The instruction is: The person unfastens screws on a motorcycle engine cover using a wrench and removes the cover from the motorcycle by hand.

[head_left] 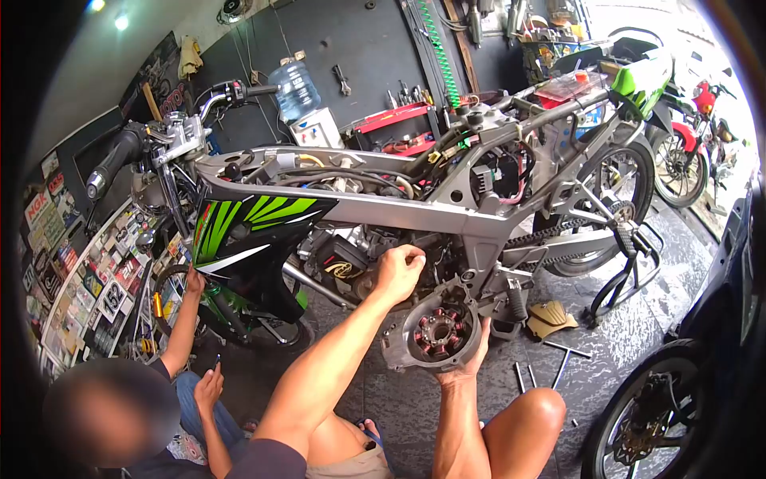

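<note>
My right hand point(475, 351) is wrapped under the lower edge of the engine side cover point(396, 351), palm up, bearing it just in front of the motorcycle's lower frame point(399, 212), with the ring of stator coils point(440, 332) facing up at me. My left hand point(396, 275) is raised near the engine, fingers curled in towards the thumb; whether that grip pinches anything small, I cannot tell. The cover looks like cast metal, so I judge it stiff and fairly weighty for its size, possibly slick if there is oil on the rim. The sound place to hold is the thick outer wall, supported from beneath, with fingers kept off the reddish windings, which look the delicate part. I can read no lettering on the cover. The black engine casing point(343, 257) behind carries a gold emblem, too small to make out, and the green-striped fairing point(263, 239) has red marks I cannot read. On the sticker-covered panel point(80, 299), "NGK" is legible; other labels blur together.
</note>
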A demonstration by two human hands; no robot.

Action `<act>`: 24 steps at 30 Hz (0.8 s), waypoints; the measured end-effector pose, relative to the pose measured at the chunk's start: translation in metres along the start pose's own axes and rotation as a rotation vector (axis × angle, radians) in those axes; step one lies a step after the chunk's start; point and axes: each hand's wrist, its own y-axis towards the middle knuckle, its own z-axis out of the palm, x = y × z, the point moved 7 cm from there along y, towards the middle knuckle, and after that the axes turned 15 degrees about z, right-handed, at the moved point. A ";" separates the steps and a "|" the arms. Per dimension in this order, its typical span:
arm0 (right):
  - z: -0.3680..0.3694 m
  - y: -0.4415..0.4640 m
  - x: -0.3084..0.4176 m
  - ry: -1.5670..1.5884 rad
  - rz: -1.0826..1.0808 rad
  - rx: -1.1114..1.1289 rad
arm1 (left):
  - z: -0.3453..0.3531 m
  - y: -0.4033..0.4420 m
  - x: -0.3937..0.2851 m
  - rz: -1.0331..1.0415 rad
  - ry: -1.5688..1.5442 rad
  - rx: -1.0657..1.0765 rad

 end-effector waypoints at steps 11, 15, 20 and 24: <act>-0.004 -0.012 0.012 -0.024 0.071 -0.033 | 0.018 0.034 -0.019 0.240 0.370 0.057; 0.001 -0.016 0.019 -0.089 0.058 -0.012 | 0.024 0.036 -0.020 0.234 0.440 0.095; -0.012 -0.029 0.040 -0.089 -0.083 -0.084 | 0.024 0.045 -0.014 0.546 0.214 -0.026; 0.002 -0.038 0.046 -0.101 -0.124 -0.121 | 0.021 0.040 -0.019 0.534 0.160 -0.126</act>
